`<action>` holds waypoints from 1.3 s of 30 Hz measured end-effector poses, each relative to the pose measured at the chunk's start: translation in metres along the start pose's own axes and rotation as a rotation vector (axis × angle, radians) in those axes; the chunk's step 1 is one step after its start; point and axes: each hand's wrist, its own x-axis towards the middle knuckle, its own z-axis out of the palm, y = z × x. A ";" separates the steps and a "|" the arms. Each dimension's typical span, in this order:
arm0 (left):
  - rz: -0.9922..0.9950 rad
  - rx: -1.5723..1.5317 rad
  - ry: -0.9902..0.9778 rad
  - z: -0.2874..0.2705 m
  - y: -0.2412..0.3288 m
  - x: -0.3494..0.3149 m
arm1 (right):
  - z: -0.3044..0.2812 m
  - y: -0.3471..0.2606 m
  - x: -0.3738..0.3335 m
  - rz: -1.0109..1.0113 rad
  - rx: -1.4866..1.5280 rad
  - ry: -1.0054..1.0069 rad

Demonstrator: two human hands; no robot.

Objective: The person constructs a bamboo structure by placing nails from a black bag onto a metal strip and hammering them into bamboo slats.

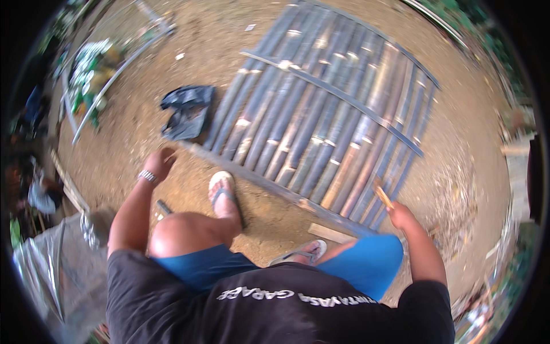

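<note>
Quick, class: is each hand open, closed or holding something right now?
Left hand: blurred; open or closed cannot be told.
Right hand: closed, holding a wooden handle.

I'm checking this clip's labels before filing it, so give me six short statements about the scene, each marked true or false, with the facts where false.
1. The right hand holds a wooden stick. True.
2. A watch is worn on the right wrist. False: the watch is on the left wrist.
3. A black bag lies to the left of the panel. True.
4. The panel stands upright against a wall. False: it lies on the ground.
5. The person wears red shorts. False: the shorts are blue.
6. The person wears sandals. True.
</note>
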 end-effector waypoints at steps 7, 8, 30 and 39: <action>-0.234 -0.139 0.261 0.032 -0.035 0.077 | -0.031 -0.074 0.004 0.198 -0.101 -0.124; -0.270 -0.151 0.266 0.033 -0.036 0.087 | -0.033 -0.085 0.002 0.224 -0.060 -0.131; -0.480 -0.269 0.280 0.108 -0.052 0.224 | -0.007 -0.112 -0.002 0.461 0.271 -0.062; -0.533 -1.008 0.193 0.115 -0.096 0.221 | 0.010 -0.089 0.001 0.422 0.282 -0.048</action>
